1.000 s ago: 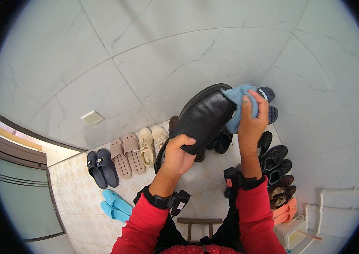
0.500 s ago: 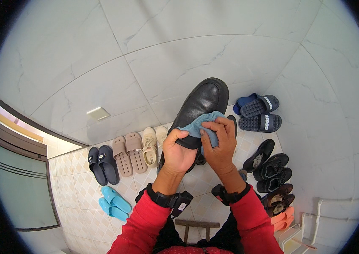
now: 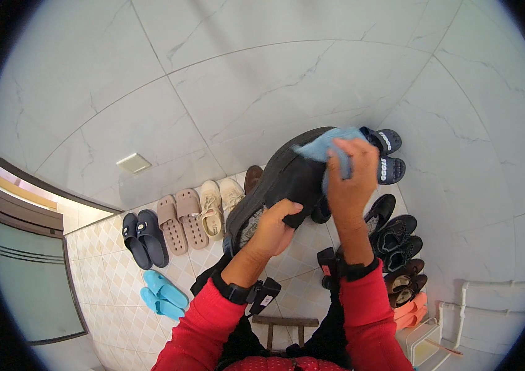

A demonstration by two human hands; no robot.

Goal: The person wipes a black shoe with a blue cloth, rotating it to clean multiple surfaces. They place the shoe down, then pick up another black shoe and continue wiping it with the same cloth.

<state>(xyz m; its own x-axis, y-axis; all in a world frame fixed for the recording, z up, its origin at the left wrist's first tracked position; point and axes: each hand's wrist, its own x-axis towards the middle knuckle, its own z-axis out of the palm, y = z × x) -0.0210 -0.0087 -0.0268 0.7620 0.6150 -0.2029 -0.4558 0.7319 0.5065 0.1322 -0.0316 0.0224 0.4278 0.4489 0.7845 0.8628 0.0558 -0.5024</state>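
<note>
A black shoe (image 3: 292, 183) is held up in front of me, its toe pointing up and to the right, its side and dark sole edge turned toward me. Near the opening, my left hand (image 3: 272, 230) grips it with the thumb on the upper; the other fingers are partly hidden. My right hand (image 3: 353, 174) is closed on a light blue cloth (image 3: 331, 143), which lies against the toe end. The cloth and these fingers are slightly blurred. A patterned grey lining shows inside the shoe.
Along the wall stand dark slippers (image 3: 152, 237), taupe slippers (image 3: 192, 217) and cream sneakers (image 3: 211, 210). Bright blue slippers (image 3: 164, 293) lie nearer. On the right are navy slides (image 3: 391, 169), several black shoes (image 3: 396, 235), brown shoes (image 3: 406, 278), orange slippers (image 3: 412, 311) and a white rack (image 3: 426, 339). A wooden stool (image 3: 285, 321) is below me.
The shoe has tilted, showing more of its side and sole edge. My right hand moved up and right with the cloth toward the toe; my left hand shifted slightly right and down.
</note>
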